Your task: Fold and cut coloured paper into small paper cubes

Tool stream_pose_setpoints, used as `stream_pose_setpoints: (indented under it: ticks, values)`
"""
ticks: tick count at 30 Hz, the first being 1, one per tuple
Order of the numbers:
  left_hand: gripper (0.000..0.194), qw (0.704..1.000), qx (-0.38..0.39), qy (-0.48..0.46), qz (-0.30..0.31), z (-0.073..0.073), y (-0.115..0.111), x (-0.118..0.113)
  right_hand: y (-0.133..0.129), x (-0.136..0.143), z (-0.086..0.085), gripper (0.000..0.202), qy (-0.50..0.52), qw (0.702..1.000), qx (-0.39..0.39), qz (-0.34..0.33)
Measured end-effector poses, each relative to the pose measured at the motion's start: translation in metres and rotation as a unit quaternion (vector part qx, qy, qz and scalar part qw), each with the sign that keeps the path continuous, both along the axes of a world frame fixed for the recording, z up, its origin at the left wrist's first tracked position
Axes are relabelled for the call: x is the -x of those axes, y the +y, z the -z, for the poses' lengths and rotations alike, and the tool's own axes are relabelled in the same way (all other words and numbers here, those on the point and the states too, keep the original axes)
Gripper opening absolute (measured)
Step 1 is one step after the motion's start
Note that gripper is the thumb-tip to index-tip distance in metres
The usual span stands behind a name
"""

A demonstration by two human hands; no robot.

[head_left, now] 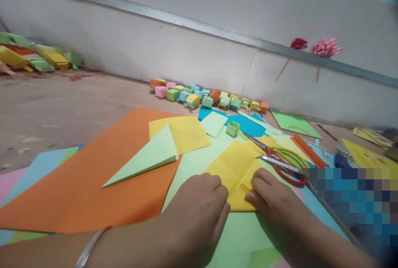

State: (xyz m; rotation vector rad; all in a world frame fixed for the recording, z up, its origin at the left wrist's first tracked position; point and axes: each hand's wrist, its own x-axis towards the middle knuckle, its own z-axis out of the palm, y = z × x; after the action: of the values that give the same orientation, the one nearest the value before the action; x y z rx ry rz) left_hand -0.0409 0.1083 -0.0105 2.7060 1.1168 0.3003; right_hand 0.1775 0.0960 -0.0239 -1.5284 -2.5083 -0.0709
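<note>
A creased sheet of yellow paper (236,158) lies in front of me, its near edge folded and its surface marked by crossing fold lines. My left hand (200,204) is closed with curled fingers on the paper's left side. On the right side, my right hand (272,197) pinches the paper between thumb and fingers. Scissors (281,162) with red handles lie just beyond my right hand, with yellow handles beside them. Under the yellow paper is a light green sheet (192,168). A small green paper box (233,129) stands past the yellow sheet.
To the left, a folded light green triangle (146,158) rests across a large orange sheet (102,189) and a yellow piece. Several small coloured paper boxes (192,100) line the white wall (124,40). More paper shapes (40,56) are piled at far left. A blurred patch covers the lower right.
</note>
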Motion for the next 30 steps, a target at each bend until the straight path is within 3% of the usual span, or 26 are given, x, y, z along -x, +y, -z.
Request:
stream_pose_setpoints:
  ticks: [8,12,15,19,30]
  values:
    - [0.023,1.0,-0.02,-0.013,0.0,0.006,0.002,-0.002,0.0,0.006,-0.012,0.026,-0.002,0.999,0.034,0.026]
    - [0.015,0.999,0.022,-0.033,-0.008,0.003,0.001,0.0,0.001,0.005,-0.014,0.027,0.004,0.998,0.051,0.024]
    - [0.02,0.998,0.044,-0.039,0.014,0.001,0.001,0.003,0.0,0.006,-0.013,0.026,0.006,0.998,0.06,0.036]
    - [0.029,0.998,0.007,-0.031,0.049,0.004,0.001,0.006,0.001,0.006,-0.011,0.025,-0.008,0.998,0.049,0.041]
    - [0.019,0.992,-0.09,-0.019,0.091,0.006,-0.002,0.003,0.003,0.011,-0.016,0.027,-0.017,0.993,0.083,0.079]
